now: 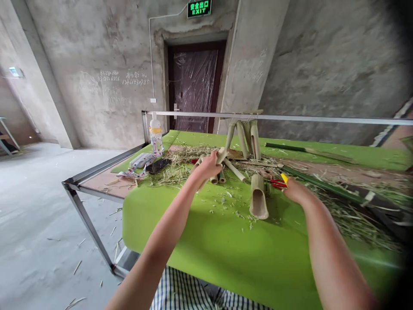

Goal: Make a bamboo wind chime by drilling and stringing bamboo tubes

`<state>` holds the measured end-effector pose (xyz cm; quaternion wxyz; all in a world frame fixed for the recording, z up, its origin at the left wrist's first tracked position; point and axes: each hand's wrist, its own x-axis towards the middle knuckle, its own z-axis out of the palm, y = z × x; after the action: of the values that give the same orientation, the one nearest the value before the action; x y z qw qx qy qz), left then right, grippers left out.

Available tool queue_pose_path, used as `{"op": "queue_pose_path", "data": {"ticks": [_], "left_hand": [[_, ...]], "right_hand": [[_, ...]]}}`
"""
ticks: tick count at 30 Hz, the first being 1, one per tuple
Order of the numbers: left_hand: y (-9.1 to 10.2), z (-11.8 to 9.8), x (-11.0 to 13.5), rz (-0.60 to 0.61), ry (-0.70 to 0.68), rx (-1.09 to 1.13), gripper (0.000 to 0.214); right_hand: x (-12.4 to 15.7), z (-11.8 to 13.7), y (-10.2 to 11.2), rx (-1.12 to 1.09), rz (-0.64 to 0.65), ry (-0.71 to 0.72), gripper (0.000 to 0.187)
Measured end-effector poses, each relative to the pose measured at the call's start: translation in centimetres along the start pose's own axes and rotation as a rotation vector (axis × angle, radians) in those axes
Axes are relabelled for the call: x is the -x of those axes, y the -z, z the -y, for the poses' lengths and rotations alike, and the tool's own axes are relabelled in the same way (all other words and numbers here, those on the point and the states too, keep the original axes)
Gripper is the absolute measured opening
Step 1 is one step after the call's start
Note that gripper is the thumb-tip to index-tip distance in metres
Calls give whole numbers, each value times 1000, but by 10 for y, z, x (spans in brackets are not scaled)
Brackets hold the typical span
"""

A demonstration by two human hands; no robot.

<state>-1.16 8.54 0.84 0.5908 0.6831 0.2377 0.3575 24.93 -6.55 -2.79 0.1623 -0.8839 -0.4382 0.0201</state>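
Observation:
My left hand [209, 165] is closed round a pale split bamboo piece [222, 154] over the middle of the green table [232, 254]. More short bamboo pieces [222, 174] lie just beyond it. My right hand [295, 190] rests on the table at a red and yellow tool [279, 182]; its fingers are hidden behind the back of the hand. A half-round bamboo section [258, 197] lies between my two hands. Several bamboo pieces [245, 137] stand leaning together farther back.
Bamboo shavings [180, 165] cover the table's far side. A plastic bottle [156, 135], a dark phone [158, 165] and a patterned ribbon [134, 172] sit at the left. Long green bamboo poles [322, 185] lie at the right. A metal frame rail [277, 116] crosses above.

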Motion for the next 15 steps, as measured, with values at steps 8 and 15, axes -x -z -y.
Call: {"op": "queue_pose_path", "data": {"ticks": [8, 15], "left_hand": [[4, 24, 60, -19, -100, -192, 21], [45, 8, 70, -267, -248, -522, 40]], "right_hand": [[17, 7, -12, 175, -137, 1, 37], [68, 43, -8, -303, 3, 430, 55]]}}
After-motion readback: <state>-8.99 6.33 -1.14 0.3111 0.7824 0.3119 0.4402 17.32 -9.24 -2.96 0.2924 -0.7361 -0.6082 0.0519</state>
